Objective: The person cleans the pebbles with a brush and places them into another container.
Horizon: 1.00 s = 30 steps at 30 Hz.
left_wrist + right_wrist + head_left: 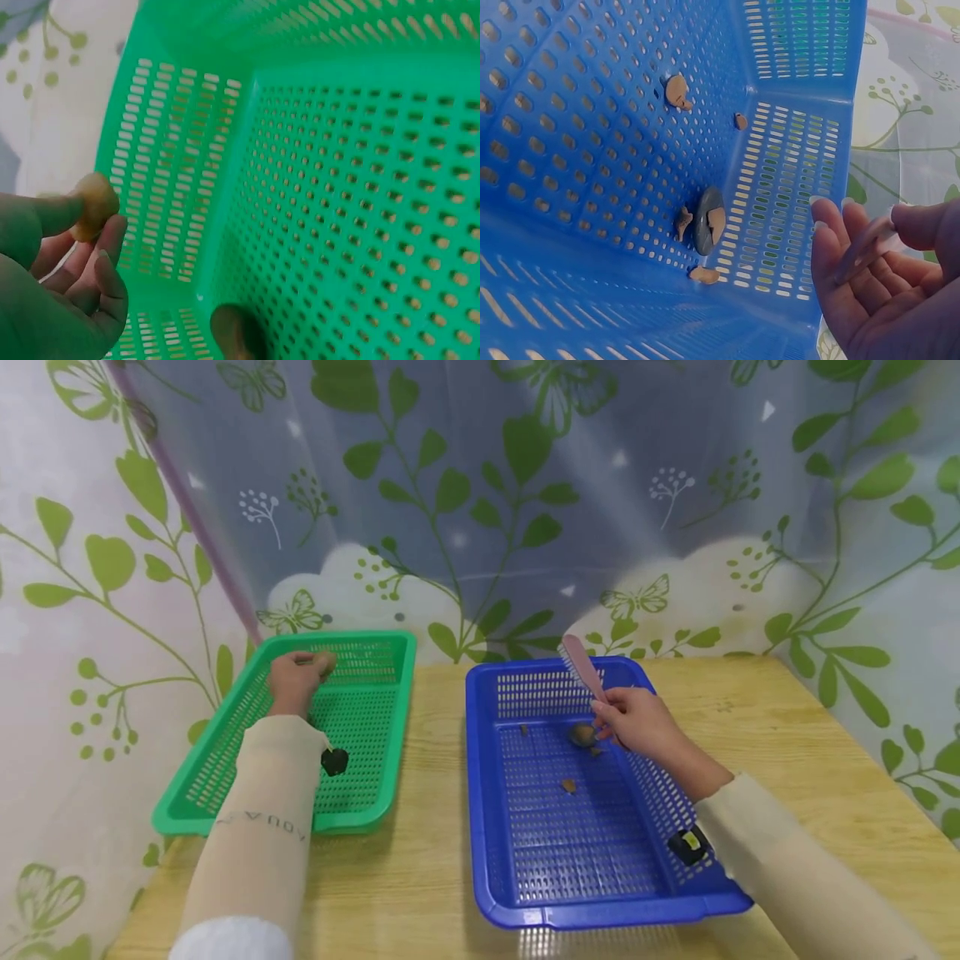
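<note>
Over the far left part of the green basket (406, 727), my left hand (291, 681) pinches a rounded tan stone (97, 206) between thumb and fingertips. A smooth dark stone (238, 334) lies in that basket near its far end, seen in the left wrist view. My right hand (637, 720) grips the handle of a pink brush (582, 666), its white bristles facing left, above the right side of the blue basket (480, 793). Below this hand lies a grey stone (703, 238) with a tan patch on top.
Several small tan-brown pieces, one larger flake (676, 91) among them, are scattered on the blue basket's floor. Both baskets stand on a wooden table (435, 860), with a strip of wood between them. Behind hangs a leaf-patterned curtain (465, 510).
</note>
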Available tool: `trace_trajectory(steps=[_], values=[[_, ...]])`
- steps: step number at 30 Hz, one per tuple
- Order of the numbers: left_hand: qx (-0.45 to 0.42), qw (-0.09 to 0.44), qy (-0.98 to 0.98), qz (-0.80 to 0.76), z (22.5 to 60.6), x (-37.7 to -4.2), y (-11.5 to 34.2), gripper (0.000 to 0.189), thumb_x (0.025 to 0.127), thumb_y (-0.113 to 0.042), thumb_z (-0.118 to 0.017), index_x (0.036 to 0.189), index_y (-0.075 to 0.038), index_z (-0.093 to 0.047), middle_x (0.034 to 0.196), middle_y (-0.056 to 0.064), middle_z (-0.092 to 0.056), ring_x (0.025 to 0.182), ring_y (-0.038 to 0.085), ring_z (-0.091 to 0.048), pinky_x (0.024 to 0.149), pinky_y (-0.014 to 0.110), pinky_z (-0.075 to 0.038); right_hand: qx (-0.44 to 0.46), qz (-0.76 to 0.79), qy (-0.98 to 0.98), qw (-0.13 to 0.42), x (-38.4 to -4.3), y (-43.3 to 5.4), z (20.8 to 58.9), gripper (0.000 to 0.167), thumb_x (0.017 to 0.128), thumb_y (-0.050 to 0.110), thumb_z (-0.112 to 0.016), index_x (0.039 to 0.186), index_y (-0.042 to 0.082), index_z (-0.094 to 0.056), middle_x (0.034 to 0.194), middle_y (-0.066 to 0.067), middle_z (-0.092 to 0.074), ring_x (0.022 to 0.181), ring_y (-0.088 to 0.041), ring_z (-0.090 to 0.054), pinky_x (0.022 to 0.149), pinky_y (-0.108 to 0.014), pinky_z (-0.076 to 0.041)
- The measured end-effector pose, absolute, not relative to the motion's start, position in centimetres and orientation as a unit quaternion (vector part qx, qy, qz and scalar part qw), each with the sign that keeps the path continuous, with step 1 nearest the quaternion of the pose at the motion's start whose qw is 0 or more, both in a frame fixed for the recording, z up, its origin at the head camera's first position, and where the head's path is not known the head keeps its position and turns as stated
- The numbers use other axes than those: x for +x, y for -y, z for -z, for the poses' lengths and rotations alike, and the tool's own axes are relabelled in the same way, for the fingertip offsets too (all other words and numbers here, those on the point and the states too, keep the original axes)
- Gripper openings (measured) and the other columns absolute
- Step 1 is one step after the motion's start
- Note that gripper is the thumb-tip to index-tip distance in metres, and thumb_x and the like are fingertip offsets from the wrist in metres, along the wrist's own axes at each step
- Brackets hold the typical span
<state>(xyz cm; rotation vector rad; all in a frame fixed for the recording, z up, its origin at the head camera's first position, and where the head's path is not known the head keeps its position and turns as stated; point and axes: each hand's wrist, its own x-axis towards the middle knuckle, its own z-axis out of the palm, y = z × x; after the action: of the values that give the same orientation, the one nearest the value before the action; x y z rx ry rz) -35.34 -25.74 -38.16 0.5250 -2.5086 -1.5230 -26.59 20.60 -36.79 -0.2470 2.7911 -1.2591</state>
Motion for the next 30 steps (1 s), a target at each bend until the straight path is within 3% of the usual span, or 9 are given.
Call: trace_trajectory(steps=[7, 10, 12, 14, 16, 18, 20, 23, 30], values=[[0.108, 0.047, 0.944, 0.31, 39.3, -35.6, 27.3, 0.043, 0.094, -0.024, -0.056, 0.122, 0.008, -0.06, 0.122, 0.029, -0.059, 0.107, 0.045, -0.056, 0.085, 0.054, -0.049, -0.086, 0.402, -0.911, 0.028, -26.7, -20.3, 36.7, 0.032, 0.103, 0.018, -0.05, 0.117, -0.009, -0.059, 0.096, -0.023, -0.07, 0.079, -0.029, -0.07, 0.054, -0.03, -0.051], [0.085, 0.022, 0.965, 0.247, 40.5, -35.8, 27.9, 0.028, 0.092, -0.021, -0.06, 0.091, 0.006, -0.066, 0.084, 0.022, -0.066, 0.073, 0.035, -0.059, 0.066, 0.047, -0.05, -0.083, 0.4, -0.912, 0.028, -26.7, -20.1, 36.9, 0.032, 0.102, 0.018, -0.05, 0.116, -0.009, -0.059, 0.096, -0.022, -0.07, 0.076, -0.025, -0.07, 0.053, -0.03, -0.051], [0.079, -0.003, 0.97, 0.228, 41.1, -36.0, 28.1, 0.029, 0.091, -0.021, -0.063, 0.07, -0.001, -0.06, 0.06, 0.01, -0.056, 0.056, 0.024, -0.048, 0.055, 0.04, -0.045, -0.079, 0.397, -0.914, 0.028, -26.7, -20.1, 37.0, 0.031, 0.102, 0.018, -0.05, 0.116, -0.009, -0.06, 0.096, -0.022, -0.07, 0.074, -0.021, -0.069, 0.053, -0.03, -0.051], [0.08, -0.026, 0.974, 0.212, 41.5, -36.2, 28.2, 0.037, 0.09, -0.022, -0.064, 0.058, -0.009, -0.049, 0.05, -0.001, -0.042, 0.05, 0.017, -0.038, 0.051, 0.036, -0.039, -0.076, 0.395, -0.915, 0.027, -26.7, -20.1, 37.0, 0.031, 0.103, 0.018, -0.05, 0.116, -0.008, -0.06, 0.096, -0.022, -0.07, 0.072, -0.018, -0.068, 0.053, -0.03, -0.051], [0.083, -0.044, 0.972, 0.214, 41.7, -36.2, 28.2, 0.036, 0.088, -0.022, -0.065, 0.058, -0.011, -0.047, 0.051, -0.002, -0.043, 0.051, 0.018, -0.041, 0.05, 0.035, -0.04, -0.075, 0.394, -0.916, 0.026, -26.7, -20.1, 37.0, 0.031, 0.103, 0.018, -0.05, 0.116, -0.008, -0.06, 0.096, -0.022, -0.07, 0.071, -0.017, -0.068, 0.053, -0.03, -0.051], [0.091, -0.057, 0.971, 0.212, 41.5, -36.1, 27.8, 0.029, 0.087, -0.023, -0.065, 0.067, -0.005, -0.053, 0.059, 0.007, -0.053, 0.057, 0.023, -0.048, 0.054, 0.038, -0.044, -0.076, 0.391, -0.917, 0.024, -26.7, -20.2, 37.0, 0.031, 0.103, 0.018, -0.05, 0.116, -0.008, -0.06, 0.096, -0.022, -0.07, 0.071, -0.019, -0.068, 0.053, -0.03, -0.051], [0.095, -0.069, 0.971, 0.21, 41.2, -35.9, 27.4, 0.029, 0.087, -0.024, -0.065, 0.084, 0.003, -0.059, 0.073, 0.017, -0.061, 0.067, 0.03, -0.055, 0.058, 0.042, -0.048, -0.075, 0.386, -0.919, 0.026, -26.6, -20.2, 36.9, 0.031, 0.103, 0.018, -0.049, 0.117, -0.008, -0.06, 0.096, -0.021, -0.07, 0.073, -0.021, -0.069, 0.054, -0.03, -0.051], [0.095, -0.081, 0.972, 0.201, 40.9, -35.7, 27.0, 0.046, 0.09, -0.028, -0.064, 0.11, 0.013, -0.058, 0.087, 0.026, -0.062, 0.075, 0.034, -0.057, 0.062, 0.044, -0.049, -0.072, 0.377, -0.923, 0.031, -26.5, -20.2, 36.8, 0.032, 0.103, 0.019, -0.049, 0.119, -0.007, -0.059, 0.098, -0.021, -0.071, 0.076, -0.022, -0.07, 0.055, -0.03, -0.052], [0.098, -0.083, 0.972, 0.196, 41.4, -35.9, 27.0, 0.034, 0.092, -0.029, -0.06, 0.072, -0.003, -0.054, 0.069, 0.014, -0.057, 0.066, 0.029, -0.054, 0.06, 0.041, -0.048, -0.072, 0.384, -0.92, 0.03, -26.5, -20.4, 36.9, 0.033, 0.103, 0.019, -0.05, 0.12, -0.008, -0.058, 0.098, -0.022, -0.07, 0.074, -0.02, -0.07, 0.054, -0.029, -0.052]])
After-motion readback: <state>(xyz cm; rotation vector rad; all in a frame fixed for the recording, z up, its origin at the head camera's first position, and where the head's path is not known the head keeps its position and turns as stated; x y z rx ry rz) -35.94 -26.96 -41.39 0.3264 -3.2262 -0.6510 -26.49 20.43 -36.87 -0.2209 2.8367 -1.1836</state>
